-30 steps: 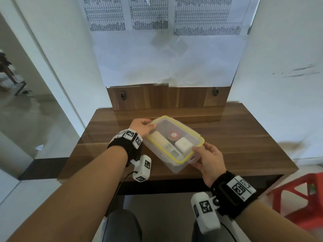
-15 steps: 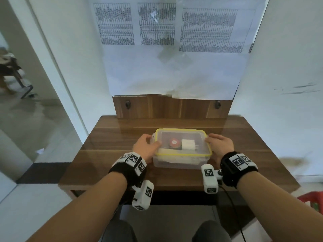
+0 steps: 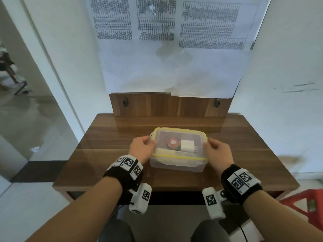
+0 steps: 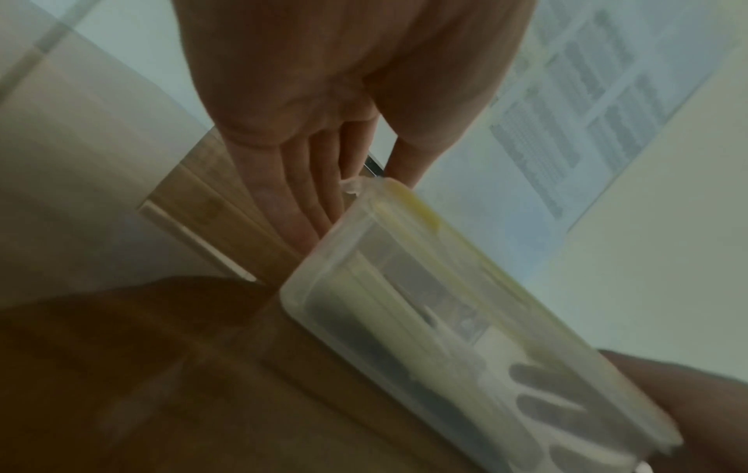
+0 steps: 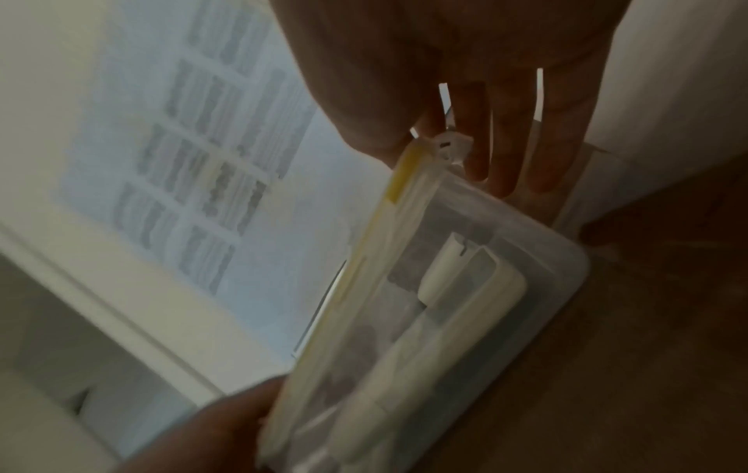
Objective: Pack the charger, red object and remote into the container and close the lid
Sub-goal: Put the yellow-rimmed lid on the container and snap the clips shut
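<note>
Your left hand [image 4: 323, 80] holds one short end of the clear container [image 4: 437, 281]. Your fingers [image 4: 299, 198] lie straight down its end wall. Your thumb [image 4: 409, 153] sits on top, at the corner of the yellow-edged lid [image 4: 421, 208]. The container sits on the brown wood surface [image 4: 162, 384]. A long pale thing [image 4: 388, 313] lies inside, too blurry to name. At the far end your right hand [image 4: 704, 400] shows, with dark finger shapes behind the plastic. Printed sheets [image 4: 587, 96] hang on the wall.

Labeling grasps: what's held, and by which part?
The container, held by both short ends: left hand on the left end, right hand on the right, thumbs on the lid.
</note>
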### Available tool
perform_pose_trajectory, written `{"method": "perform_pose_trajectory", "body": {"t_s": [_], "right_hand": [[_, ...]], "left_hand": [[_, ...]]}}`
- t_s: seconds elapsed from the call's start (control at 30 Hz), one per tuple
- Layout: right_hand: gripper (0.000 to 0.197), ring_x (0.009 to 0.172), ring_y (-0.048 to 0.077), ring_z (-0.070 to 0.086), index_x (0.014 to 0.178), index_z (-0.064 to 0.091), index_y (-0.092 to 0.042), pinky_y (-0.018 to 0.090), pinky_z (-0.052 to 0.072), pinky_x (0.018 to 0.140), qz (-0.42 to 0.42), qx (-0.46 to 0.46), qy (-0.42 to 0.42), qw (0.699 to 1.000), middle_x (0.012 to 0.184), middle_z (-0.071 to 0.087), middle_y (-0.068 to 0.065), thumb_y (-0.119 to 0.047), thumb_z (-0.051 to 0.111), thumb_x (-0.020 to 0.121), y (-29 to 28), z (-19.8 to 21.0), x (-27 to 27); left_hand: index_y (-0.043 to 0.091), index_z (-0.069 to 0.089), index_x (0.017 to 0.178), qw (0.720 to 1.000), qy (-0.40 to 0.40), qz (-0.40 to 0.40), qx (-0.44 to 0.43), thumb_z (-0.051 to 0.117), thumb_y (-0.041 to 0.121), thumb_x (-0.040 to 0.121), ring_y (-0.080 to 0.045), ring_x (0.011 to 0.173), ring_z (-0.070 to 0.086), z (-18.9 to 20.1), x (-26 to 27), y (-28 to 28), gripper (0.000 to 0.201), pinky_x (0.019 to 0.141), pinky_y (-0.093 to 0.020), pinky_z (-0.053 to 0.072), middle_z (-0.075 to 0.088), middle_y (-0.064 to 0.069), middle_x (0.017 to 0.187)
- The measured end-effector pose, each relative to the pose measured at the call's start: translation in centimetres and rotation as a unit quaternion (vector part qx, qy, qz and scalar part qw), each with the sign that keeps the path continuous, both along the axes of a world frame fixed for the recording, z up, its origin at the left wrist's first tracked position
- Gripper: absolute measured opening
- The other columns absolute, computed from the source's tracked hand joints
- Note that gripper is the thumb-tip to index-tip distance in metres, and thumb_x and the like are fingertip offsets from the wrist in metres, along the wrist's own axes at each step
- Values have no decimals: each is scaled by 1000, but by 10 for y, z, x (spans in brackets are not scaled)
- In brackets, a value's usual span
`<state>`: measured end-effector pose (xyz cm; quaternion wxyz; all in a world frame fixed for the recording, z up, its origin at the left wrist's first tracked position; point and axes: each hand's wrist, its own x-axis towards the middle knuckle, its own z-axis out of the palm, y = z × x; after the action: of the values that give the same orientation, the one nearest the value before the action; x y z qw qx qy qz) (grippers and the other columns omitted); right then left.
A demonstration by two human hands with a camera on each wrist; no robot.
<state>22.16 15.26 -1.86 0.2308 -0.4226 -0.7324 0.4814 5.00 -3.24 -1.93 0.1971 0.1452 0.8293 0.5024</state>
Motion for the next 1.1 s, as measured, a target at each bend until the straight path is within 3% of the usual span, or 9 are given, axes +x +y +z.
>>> {"method": "perform_pose_trajectory", "body": {"t_s": [0.07,0.2,0.27,0.33,0.47,0.63,0.73,0.87,1.1], "right_hand": [[41,112,22,62,131,61,-16,40,48,99,20,26,-26,999,118,68,-1,-31,51,94,-4,1,0],[29,106,27,64,116,65,-25,46,50,95,28,31,-31,999,109,70,1,-28,45,96,-10,3,-4],[24,100,25,66,106,66,-28,48,53,91,24,32,-20,999,105,72,-1,-30,47,92,-9,3,-4],[36,103,21,66,115,66,-23,46,53,92,18,37,-10,999,109,72,-4,-37,50,87,-6,4,-5],[46,109,19,64,127,64,-21,42,52,96,14,41,-22,999,118,70,-3,-37,54,86,-5,10,-3],[55,113,19,63,130,62,-18,43,51,97,9,32,-16,999,123,68,-1,-43,55,81,-10,0,5],[60,111,17,64,126,65,-20,43,52,96,0,41,1,999,119,70,-4,-50,52,76,-10,-1,6],[40,109,17,64,125,66,-21,38,51,95,3,51,-10,999,116,71,-5,-35,55,89,-13,5,4],[39,105,18,63,127,65,-15,33,50,92,7,51,-13,999,108,69,-3,-30,57,92,-14,6,8]], "left_hand": [[19,70,118,999,19,-17,-22,57,30,96,-21,113,62,-2,2,1,28,100,-33,46,68,-2,119],[19,62,134,1000,4,-26,-14,54,42,89,-24,122,60,-4,3,1,51,107,-43,44,65,0,133],[25,74,112,1000,-9,-16,18,57,52,72,-25,105,70,-21,-10,2,51,97,-50,52,76,-1,111],[24,77,99,999,-14,-20,22,59,53,68,-27,93,74,-33,-18,1,47,90,-51,56,79,-1,93],[20,68,124,999,-11,-25,37,58,58,68,-19,103,71,-25,-15,-4,68,96,-46,54,75,3,112],[10,55,139,998,-4,3,58,65,33,89,-19,117,63,1,6,-10,56,104,-44,49,64,1,129],[9,54,140,997,11,24,71,66,25,91,-19,117,62,8,11,-12,53,103,-43,49,64,-3,132],[11,56,138,997,27,47,63,68,32,84,-18,121,61,9,7,-11,60,105,-43,48,64,-1,135],[15,64,131,999,-4,36,29,65,42,75,-16,112,67,-4,1,-14,63,101,-43,51,71,2,123]]}}
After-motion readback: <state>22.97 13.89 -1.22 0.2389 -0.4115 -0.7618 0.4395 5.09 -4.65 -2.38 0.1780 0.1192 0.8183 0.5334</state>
